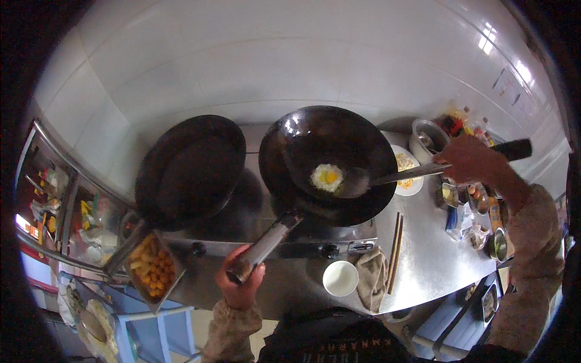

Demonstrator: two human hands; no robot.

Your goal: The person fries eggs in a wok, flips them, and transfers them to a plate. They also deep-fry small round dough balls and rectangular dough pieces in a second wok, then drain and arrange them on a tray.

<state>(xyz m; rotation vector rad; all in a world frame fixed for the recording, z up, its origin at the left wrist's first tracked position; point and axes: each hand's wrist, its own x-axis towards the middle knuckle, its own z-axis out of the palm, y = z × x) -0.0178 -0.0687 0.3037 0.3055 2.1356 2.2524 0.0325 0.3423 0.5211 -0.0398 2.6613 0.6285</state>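
Observation:
My left hand [239,277] is wrapped around the wooden handle [268,247] of a dark wok [327,136], which rests on the right side of a gas stove [272,248]. In the wok lies a frying egg [327,178] with its white setting around a yellow yolk. My right hand [474,159] grips the long metal shaft of a wok spatula [408,174]; the black end of its handle sticks out beyond my fist. The spatula's blade touches or nearly touches the egg's right side.
Left stands a second dark wok [190,168], near a metal tray of orange and yellow food pieces [152,267]. A white bowl [340,278], brown cloth [372,277] and chopsticks [395,254] lie in front. A plate of food [408,177], metal pot [426,138] and several ingredient containers [478,198] stand right.

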